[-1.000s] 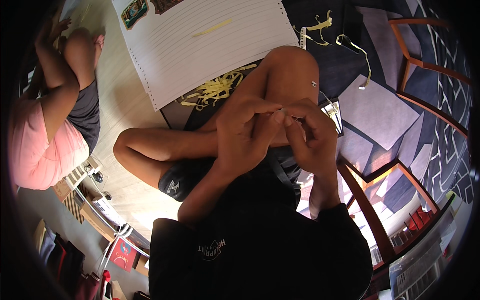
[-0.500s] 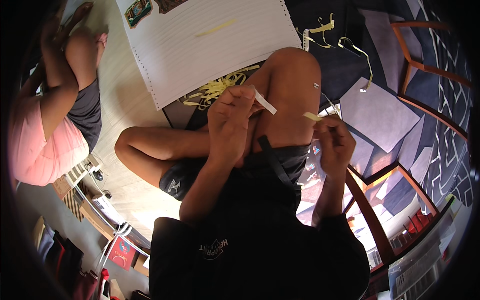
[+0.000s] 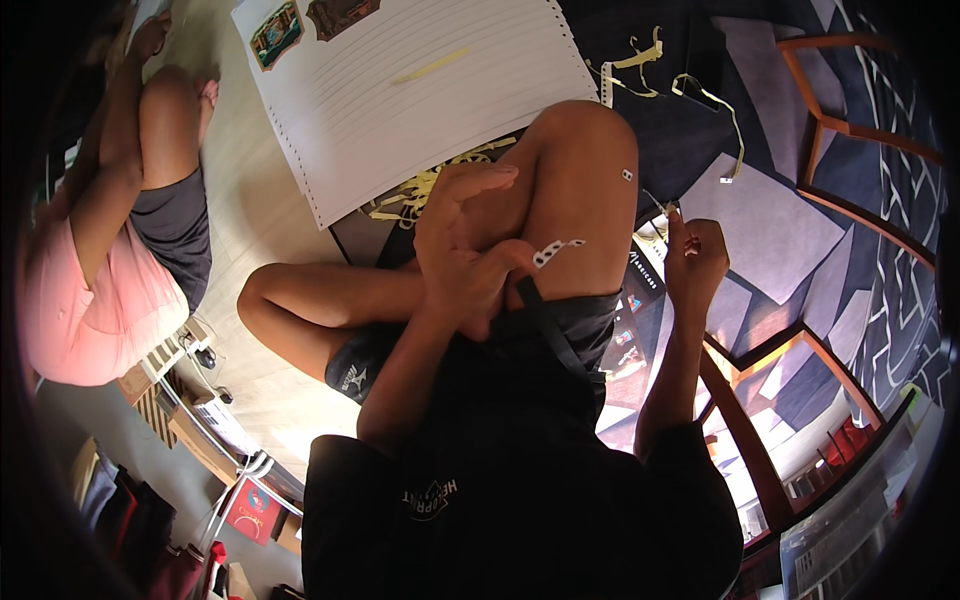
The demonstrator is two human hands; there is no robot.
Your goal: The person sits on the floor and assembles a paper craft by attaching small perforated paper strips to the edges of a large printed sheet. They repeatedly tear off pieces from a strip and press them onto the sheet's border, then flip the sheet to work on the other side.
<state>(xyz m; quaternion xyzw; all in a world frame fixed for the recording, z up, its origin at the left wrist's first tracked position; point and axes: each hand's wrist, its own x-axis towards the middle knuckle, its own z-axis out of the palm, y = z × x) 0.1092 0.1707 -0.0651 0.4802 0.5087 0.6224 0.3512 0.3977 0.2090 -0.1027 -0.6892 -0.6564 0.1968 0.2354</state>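
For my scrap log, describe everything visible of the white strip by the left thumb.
The strip is short, narrow and white, with a row of dark spots that look like holes; it seems to be paper. It slants up to the right, seen over the bare thigh, its lower end at the thumb of the left hand. Whether it is gripped there is unclear.

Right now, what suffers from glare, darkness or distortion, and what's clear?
Head view: glare bleaches some pale floor; head view: the black shirt loses detail; head view: the far-right wooden frame looks bowed; head view: the white strip by the left hand shows dark marks.
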